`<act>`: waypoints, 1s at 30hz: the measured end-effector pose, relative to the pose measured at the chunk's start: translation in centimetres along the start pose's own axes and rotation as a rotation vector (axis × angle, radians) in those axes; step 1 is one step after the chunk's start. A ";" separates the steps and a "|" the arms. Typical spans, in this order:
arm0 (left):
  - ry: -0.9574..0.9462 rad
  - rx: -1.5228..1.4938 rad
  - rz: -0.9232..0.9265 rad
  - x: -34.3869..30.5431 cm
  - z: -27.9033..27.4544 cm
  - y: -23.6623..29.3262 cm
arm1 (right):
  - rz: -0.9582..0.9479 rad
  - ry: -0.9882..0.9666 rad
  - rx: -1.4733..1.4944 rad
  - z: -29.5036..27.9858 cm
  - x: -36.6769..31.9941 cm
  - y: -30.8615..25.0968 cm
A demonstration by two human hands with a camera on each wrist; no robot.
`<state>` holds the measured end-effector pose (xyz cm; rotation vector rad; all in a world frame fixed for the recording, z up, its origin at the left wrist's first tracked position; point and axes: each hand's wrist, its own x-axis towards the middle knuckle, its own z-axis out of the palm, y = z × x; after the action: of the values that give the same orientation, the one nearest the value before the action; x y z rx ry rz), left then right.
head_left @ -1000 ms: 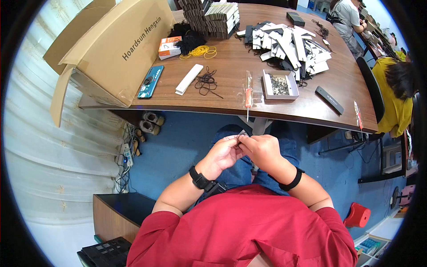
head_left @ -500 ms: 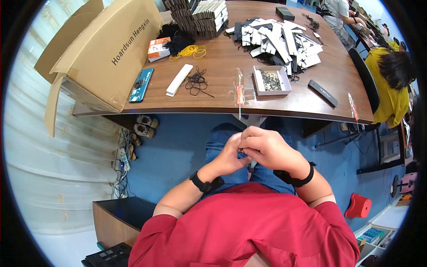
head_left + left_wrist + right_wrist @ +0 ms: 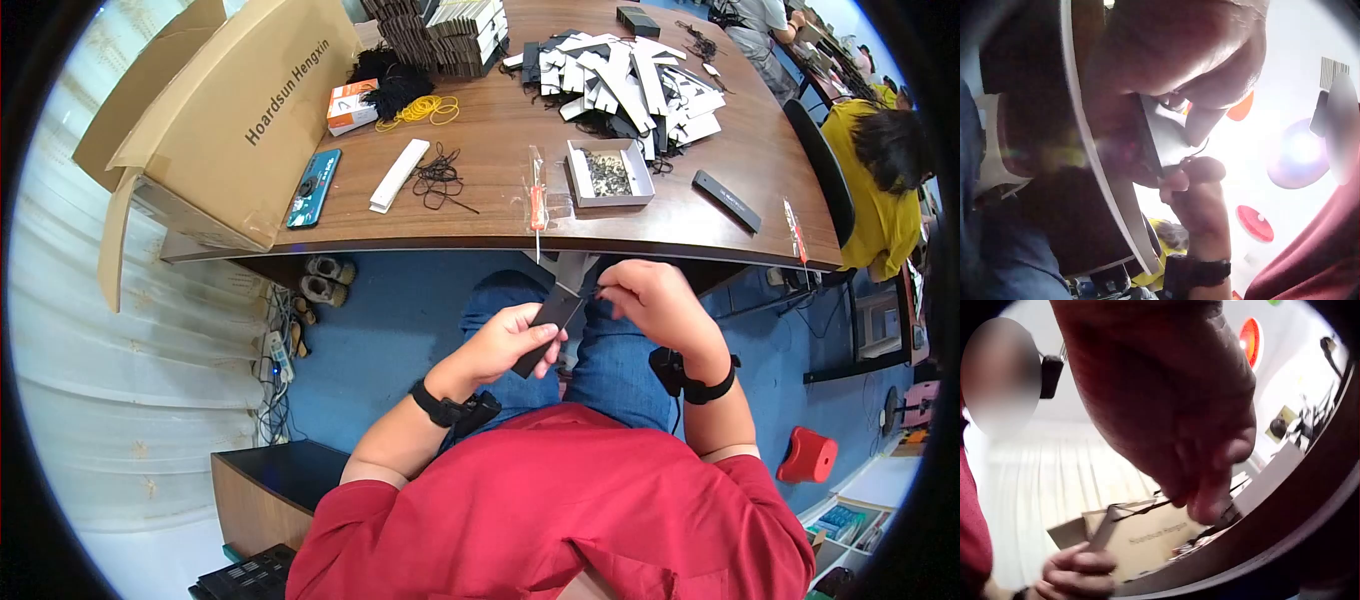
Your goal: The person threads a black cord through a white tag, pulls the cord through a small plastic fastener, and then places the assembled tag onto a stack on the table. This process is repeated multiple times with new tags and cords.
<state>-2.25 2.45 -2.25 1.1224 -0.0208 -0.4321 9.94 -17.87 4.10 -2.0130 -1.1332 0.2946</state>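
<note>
My left hand [image 3: 510, 345] grips a flat black strip-shaped piece [image 3: 557, 309], tilted up and to the right above my lap. Its far end is toward the table edge. To the right of that end is my right hand [image 3: 655, 300], fingertips pinching a thin black cord [image 3: 1141, 511]. In the right wrist view, the cord runs from the end of the piece to those fingertips. The left wrist view shows the piece's pale side between both hands, partly hidden by the fingers.
On the table are a cardboard box [image 3: 240, 120], a white strip [image 3: 400, 176], tangled black cord [image 3: 440, 180], a tray of small parts [image 3: 640, 198], a black case [image 3: 727, 203] and a pile of white and black strips [image 3: 640, 80]. An orange-handled tool [image 3: 537, 210] overhangs the front edge.
The hands were close together over the lap. My right hand has moved right with the cord, and the black piece now shows clearly in my left hand.
</note>
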 end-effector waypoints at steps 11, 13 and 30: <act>-0.022 0.186 -0.139 0.0 0.7 1.1 | 0.166 0.573 0.718 -0.6 0.1 2.6; -0.068 0.072 -0.138 0.1 0.7 2.1 | 0.191 0.602 0.924 -0.4 0.6 4.4; 0.506 1.095 0.537 0.9 1.7 1.9 | 0.106 0.568 1.224 -1.4 -0.1 5.9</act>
<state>-1.24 1.37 -0.01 2.1945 -0.1219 0.4329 14.32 -20.36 0.67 -0.9360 -0.2918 0.3231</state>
